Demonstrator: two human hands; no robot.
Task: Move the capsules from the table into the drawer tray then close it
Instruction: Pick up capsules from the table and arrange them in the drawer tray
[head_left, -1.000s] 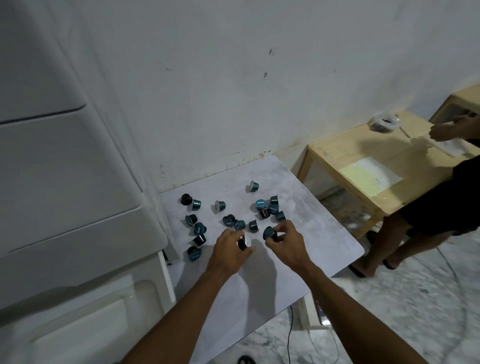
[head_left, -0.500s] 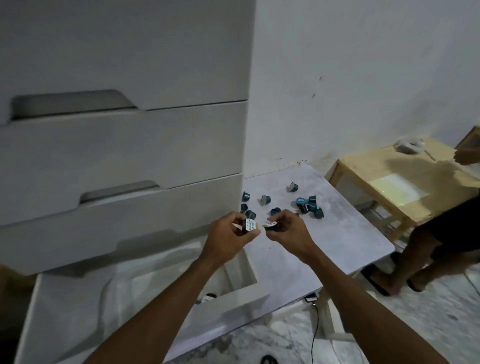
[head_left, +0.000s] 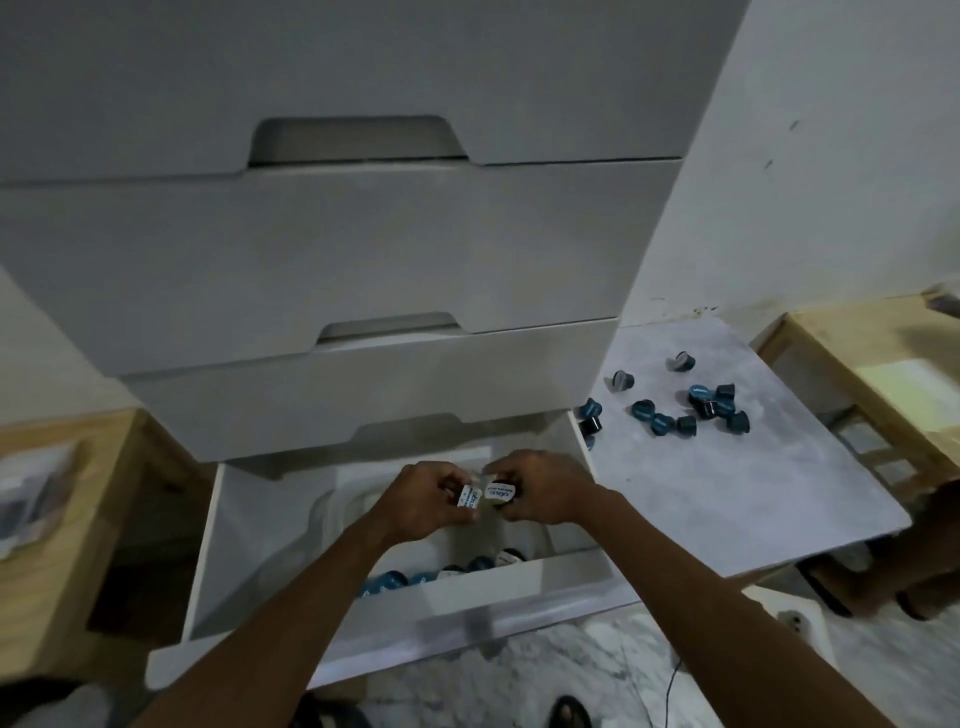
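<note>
The open drawer (head_left: 395, 613) sits directly beneath both hands, its tray (head_left: 343, 514) already holding a row of capsules (head_left: 441, 571) near the front wall. The left hand (head_left: 421, 499) and right hand (head_left: 540, 488) each pinch one capsule, side by side, so the drop is straight down. More loose capsules (head_left: 675, 410) lie on the table (head_left: 753, 483), off to the right, nearer the right hand.

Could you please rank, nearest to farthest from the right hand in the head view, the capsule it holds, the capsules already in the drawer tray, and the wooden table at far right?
1. The held capsule, pinched in the right hand over the open drawer.
2. The tray capsules, just below the hands at the drawer's front.
3. The wooden table, far right beyond the grey table.
</note>
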